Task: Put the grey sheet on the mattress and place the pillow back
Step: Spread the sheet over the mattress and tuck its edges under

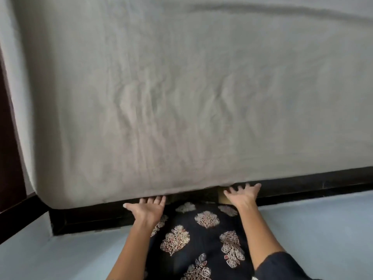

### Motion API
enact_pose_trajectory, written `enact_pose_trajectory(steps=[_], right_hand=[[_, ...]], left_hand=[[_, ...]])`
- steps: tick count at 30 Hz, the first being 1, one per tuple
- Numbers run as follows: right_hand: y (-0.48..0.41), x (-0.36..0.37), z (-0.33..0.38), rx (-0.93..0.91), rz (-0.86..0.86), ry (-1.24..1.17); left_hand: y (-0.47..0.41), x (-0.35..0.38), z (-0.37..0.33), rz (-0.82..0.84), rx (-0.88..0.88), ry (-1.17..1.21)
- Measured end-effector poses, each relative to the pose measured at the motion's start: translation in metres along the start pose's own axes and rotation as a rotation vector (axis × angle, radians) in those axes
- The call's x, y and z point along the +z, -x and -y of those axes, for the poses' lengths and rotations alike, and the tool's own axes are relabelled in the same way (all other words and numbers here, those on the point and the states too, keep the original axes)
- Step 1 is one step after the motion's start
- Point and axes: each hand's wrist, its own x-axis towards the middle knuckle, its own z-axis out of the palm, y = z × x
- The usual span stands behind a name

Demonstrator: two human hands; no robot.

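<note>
The grey sheet (pixel 181 87) covers the mattress and fills most of the view, with creases near its middle. Its near edge hangs over the mattress side above the dark bed frame (pixel 302 184). My left hand (pixel 148 209) reaches to the lower edge of the sheet, fingers straight and tucked under it. My right hand (pixel 243 196) is just to the right, fingers spread at the gap between sheet and frame. Neither hand grips anything that I can see. No pillow is in view.
I stand close against the bed; my dark floral garment (pixel 201 239) fills the space between my arms. Pale blue floor (pixel 323 229) lies to both sides. A dark wooden piece (pixel 8 138) rises at the far left beside the mattress corner.
</note>
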Motion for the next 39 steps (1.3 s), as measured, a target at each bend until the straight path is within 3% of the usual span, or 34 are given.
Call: enact_pose_trajectory(steps=[3, 6, 7, 9, 11, 13, 15, 17, 19, 22, 24, 28, 33, 36, 39], right_hand=[[-0.018, 0.014, 0.033, 0.073, 0.086, -0.102], [-0.032, 0.018, 0.044, 0.15, 0.014, -0.127], [-0.035, 0.014, 0.045, 0.157, 0.05, -0.127], [-0.03, 0.002, 0.052, 0.126, 0.043, -0.091], [-0.015, -0.017, 0.06, -0.003, -0.165, 0.125], [0.002, -0.027, 0.069, -0.435, -0.4, 0.519], [0.016, -0.03, 0.075, -1.086, -0.205, 0.991], [0.004, -0.031, 0.084, -1.515, 0.079, 1.5], [-0.017, -0.028, 0.113, -1.604, 0.267, 1.876], [-0.058, -0.036, 0.175, -1.773, 0.436, 2.175], [-0.086, -0.053, 0.224, -1.845, 0.376, 2.205], [-0.119, -0.077, 0.305, -1.845, 0.082, 2.088], [-0.131, -0.094, 0.374, -1.52, -0.268, 1.777], [-0.123, -0.088, 0.379, -1.476, -0.309, 1.673], [-0.118, -0.084, 0.358, -1.633, -0.126, 1.65]], left_hand=[[0.001, 0.001, 0.054, 0.01, -0.056, -0.111], [0.023, 0.008, 0.125, -0.052, -0.083, -0.531], [0.035, 0.011, 0.148, -0.067, 0.001, -0.741], [0.056, 0.022, 0.183, -0.023, 0.44, -1.214], [0.066, 0.043, 0.201, 0.162, 1.003, -1.648], [0.06, 0.069, 0.212, 0.347, 1.49, -1.906], [0.047, 0.102, 0.219, 0.434, 1.767, -2.013], [0.036, 0.136, 0.227, 0.512, 1.775, -2.244], [0.022, 0.161, 0.238, 0.531, 1.726, -2.447], [0.013, 0.177, 0.258, 0.405, 1.739, -2.456], [0.014, 0.179, 0.275, 0.35, 1.733, -2.427], [0.02, 0.19, 0.316, 0.318, 1.757, -2.405], [0.028, 0.204, 0.377, 0.532, 1.837, -2.452], [0.034, 0.222, 0.429, 0.702, 1.928, -2.536], [0.039, 0.245, 0.485, 0.893, 1.994, -2.594]])
